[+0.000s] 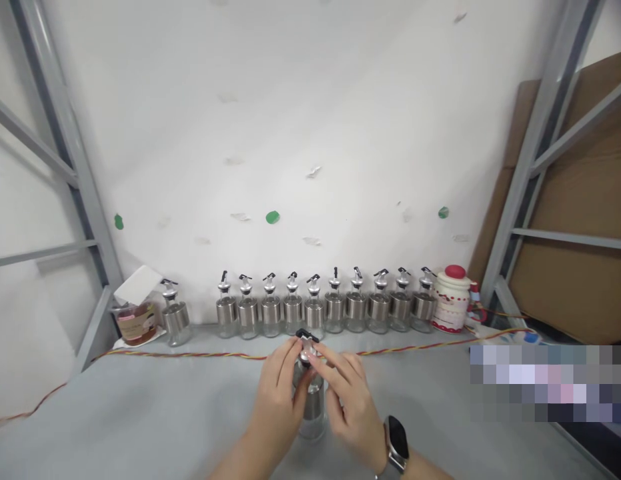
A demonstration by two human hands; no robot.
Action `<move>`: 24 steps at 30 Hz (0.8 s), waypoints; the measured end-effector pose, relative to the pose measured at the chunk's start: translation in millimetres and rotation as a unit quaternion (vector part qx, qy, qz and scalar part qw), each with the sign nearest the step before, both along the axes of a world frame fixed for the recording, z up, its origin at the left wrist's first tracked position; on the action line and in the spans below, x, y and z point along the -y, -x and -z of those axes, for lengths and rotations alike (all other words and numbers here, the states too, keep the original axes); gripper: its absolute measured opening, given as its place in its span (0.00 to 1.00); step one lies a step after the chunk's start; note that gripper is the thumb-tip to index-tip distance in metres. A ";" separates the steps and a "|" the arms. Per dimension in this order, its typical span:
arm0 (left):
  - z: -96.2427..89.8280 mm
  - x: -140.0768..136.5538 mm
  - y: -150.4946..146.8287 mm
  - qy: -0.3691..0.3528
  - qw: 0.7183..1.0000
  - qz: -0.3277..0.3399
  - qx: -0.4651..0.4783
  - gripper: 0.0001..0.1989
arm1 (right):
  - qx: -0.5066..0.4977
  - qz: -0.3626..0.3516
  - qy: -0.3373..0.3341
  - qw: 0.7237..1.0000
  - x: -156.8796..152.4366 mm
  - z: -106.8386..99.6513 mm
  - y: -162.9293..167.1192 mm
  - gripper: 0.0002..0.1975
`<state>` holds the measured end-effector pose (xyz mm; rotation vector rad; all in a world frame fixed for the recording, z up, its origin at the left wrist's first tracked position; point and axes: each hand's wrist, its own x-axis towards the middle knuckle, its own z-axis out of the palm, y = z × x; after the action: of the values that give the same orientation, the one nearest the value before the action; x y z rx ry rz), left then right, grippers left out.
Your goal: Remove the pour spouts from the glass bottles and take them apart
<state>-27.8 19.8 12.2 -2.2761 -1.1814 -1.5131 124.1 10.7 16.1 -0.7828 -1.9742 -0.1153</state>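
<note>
Right hand and left hand at lower centre, left fingers pinched around top of upright glass bottle, right fingers touching its pour spout, grip unclear; spout looks fitted, tightness can't tell, back-row bottles likewise spouted.

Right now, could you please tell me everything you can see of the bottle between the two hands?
The bottle stands upright on the gray table. It looks like clear glass, with a metallic band, a silvery top and a black piece on that. Fingers of the left hand and right hand touch the top, partly hiding the neck.
</note>
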 end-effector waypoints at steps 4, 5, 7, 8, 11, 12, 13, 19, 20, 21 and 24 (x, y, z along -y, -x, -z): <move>7.6 3.8 -0.4 0.101 0.992 0.043 0.059 0.26 | 0.024 -0.017 0.028 0.999 1.1 -2.4 -1.6 0.30; 9.5 5.5 0.0 0.144 0.984 0.065 0.085 0.29 | 0.032 -0.025 0.035 0.999 1.6 -3.0 -2.4 0.29; 11.7 8.7 2.3 0.231 0.958 0.110 0.131 0.35 | 0.044 -0.037 0.044 0.997 2.5 -3.1 -4.4 0.28; 11.7 9.8 4.4 0.269 0.943 0.129 0.146 0.36 | 0.045 -0.038 0.048 0.997 2.9 -2.4 -5.3 0.28; 7.9 8.0 15.9 0.339 0.912 0.152 0.177 0.30 | 0.029 -0.024 0.067 0.997 3.0 2.3 -7.1 0.28; 6.3 5.4 22.0 0.342 0.909 0.138 0.194 0.27 | 0.019 -0.017 0.070 0.997 2.4 4.4 -7.4 0.27; 5.0 1.7 29.5 0.339 0.909 0.117 0.215 0.25 | 0.009 -0.011 0.070 0.997 1.6 6.5 -7.5 0.27; 2.5 -36.1 100.6 0.257 0.914 -0.079 0.304 0.26 | -0.011 -0.017 0.092 0.996 -4.1 14.1 -5.8 0.24; 1.6 -43.4 114.2 0.241 0.913 -0.109 0.312 0.27 | -0.009 -0.024 0.098 0.995 -4.3 14.4 -5.3 0.24; 0.3 -50.6 127.2 0.226 0.909 -0.140 0.320 0.28 | -0.007 -0.032 0.102 0.994 -4.3 14.6 -4.9 0.24; -4.5 -70.9 158.4 0.199 0.903 -0.213 0.316 0.31 | 0.000 -0.059 0.115 0.992 -3.1 14.4 -4.0 0.24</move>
<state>-186.2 90.7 16.7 -1.5380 -2.1621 -2.0134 128.1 13.8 1.7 -0.8088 -2.0520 0.1849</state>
